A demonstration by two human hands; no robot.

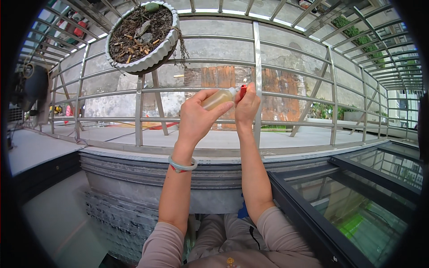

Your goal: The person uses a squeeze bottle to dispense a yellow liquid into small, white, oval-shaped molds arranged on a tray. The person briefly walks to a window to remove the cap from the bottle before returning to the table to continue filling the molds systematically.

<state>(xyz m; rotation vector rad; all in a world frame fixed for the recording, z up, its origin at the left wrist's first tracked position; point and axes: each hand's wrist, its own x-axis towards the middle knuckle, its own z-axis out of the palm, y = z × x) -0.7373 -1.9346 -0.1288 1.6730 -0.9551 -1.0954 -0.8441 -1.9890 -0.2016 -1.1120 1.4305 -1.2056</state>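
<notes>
My left hand (197, 114) is wrapped round a clear bottle (217, 99) of pale yellowish liquid. The bottle lies tilted, its whitish neck pointing right and a little up. Right beside that neck, my right hand (249, 107) is closed on a small red cap (243, 90), mostly covered by the fingers. Cap and neck look very close together; whether they touch I cannot tell. Both hands are held out past the window sill, over the metal bars. A pale bangle (183, 167) and a red string circle my left wrist.
A white scalloped planter (172, 42) with soil, a stone and cigarette butts sits on the metal railing (256, 53) at the upper left. Weathered paving and brown boards lie far below the bars. A dark-framed glass window (308, 210) stands at right; the sill track (219, 166) runs beneath my forearms.
</notes>
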